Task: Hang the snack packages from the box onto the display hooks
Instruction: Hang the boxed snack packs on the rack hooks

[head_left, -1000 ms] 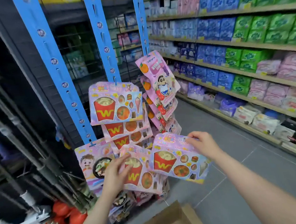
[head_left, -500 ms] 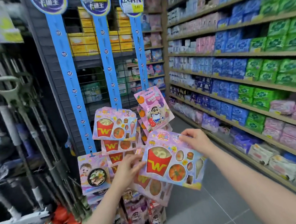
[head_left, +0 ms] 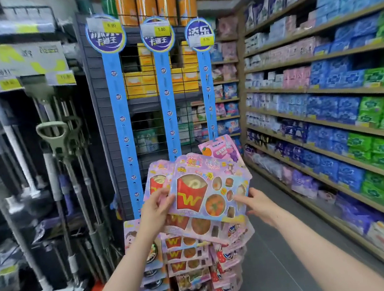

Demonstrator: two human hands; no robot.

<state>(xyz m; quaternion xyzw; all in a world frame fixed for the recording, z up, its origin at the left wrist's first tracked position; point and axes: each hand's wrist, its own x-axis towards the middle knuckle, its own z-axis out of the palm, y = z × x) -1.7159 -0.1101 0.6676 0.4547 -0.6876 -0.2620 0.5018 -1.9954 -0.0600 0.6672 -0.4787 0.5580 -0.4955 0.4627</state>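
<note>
We hold a snack package [head_left: 205, 191] up.
Left hand [head_left: 154, 212] pinches its 9 o'clock edge; right hand [head_left: 261, 205] grips at 4 o'clock.

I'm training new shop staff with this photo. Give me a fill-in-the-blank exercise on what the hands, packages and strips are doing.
1. Both hands hold a pink snack package printed with a red fries box bearing the letter ____.
2. The left hand grips the package's ____ edge.
3. The number of blue hanging strips is ____.
4. The right hand holds the package's lower ____ corner.

Missing words: W; left; three; right
</note>
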